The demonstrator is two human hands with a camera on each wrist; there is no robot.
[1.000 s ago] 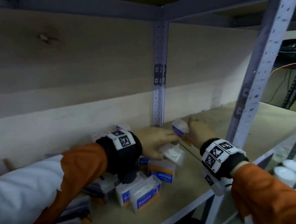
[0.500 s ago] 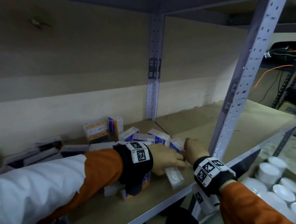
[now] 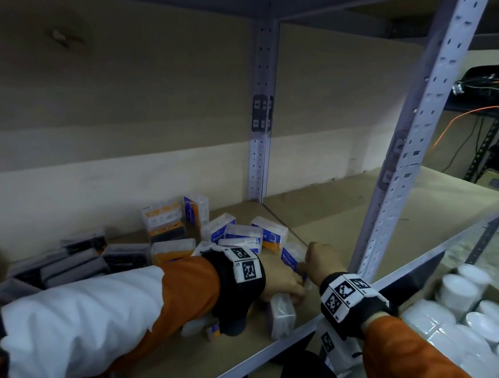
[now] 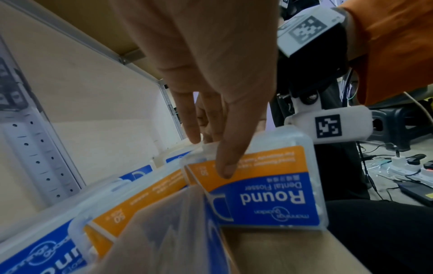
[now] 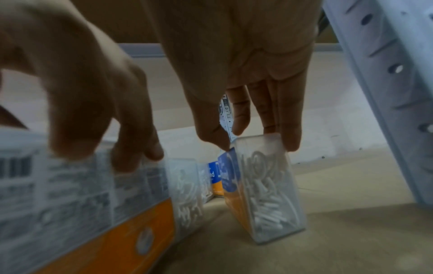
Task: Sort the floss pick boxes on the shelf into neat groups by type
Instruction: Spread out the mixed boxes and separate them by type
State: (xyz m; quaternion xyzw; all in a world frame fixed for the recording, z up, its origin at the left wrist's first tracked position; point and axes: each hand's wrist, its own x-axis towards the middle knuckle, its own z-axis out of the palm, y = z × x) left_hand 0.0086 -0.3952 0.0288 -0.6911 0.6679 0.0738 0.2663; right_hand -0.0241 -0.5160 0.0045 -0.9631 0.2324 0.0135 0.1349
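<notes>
Several clear floss pick boxes with blue and orange "Round" labels lie jumbled on the shelf board (image 3: 315, 226). My left hand (image 3: 290, 288) grips one such box (image 3: 282, 315) near the front edge. Its thumb presses the orange label of the box (image 4: 257, 189), and the left hand (image 4: 211, 153) has its fingers over the top. Just to the right, my right hand (image 3: 311, 261) pinches the top of an upright Round box (image 3: 290, 259). The right wrist view shows this box (image 5: 269, 194) tilted on the board, held by the right hand (image 5: 257, 145) between thumb and fingers.
A loose cluster of Round boxes (image 3: 243, 234) lies behind my hands, with orange-topped boxes (image 3: 162, 219) and dark boxes (image 3: 117, 259) further left. A front metal upright (image 3: 394, 204) stands close right of my right hand. White round lids (image 3: 474, 320) fill a carton below right.
Both hands have come away from the rear post toward the shelf's front edge, each carrying its box. The left hand's box now sits low on the board.
</notes>
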